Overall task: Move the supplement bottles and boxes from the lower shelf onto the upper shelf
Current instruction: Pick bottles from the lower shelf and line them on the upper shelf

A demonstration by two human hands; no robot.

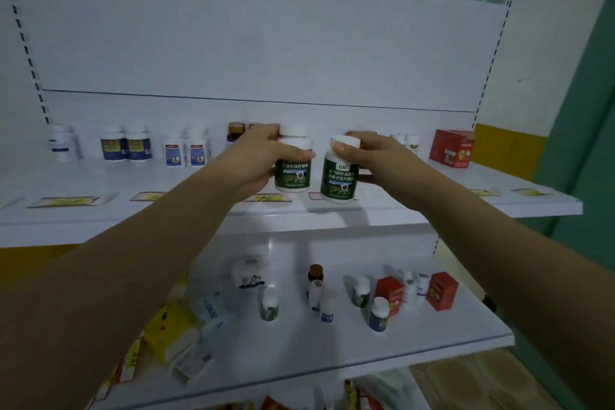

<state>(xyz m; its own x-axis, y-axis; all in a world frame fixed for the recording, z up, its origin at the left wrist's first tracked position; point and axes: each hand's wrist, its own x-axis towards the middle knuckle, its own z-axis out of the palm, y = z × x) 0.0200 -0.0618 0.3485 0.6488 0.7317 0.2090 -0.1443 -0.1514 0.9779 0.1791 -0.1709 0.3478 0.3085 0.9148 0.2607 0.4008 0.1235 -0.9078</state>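
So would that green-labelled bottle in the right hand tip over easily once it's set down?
Probably not: the green-labelled bottle looks squat and wide, so it should stand steadily. It seems rigid, since the right hand grips it without denting. On its side, its round body would likely roll.

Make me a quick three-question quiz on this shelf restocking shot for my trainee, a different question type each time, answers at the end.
1. True or false: the left hand grips a green-label bottle while the right hand holds nothing.
2. The red boxes stand at the upper shelf's: A left end, B middle, C right end.
3. Fill in: the lower shelf carries ___ red cartons.
Key: 1 false, the right hand grips a second green-label bottle; 2 C; 3 two.
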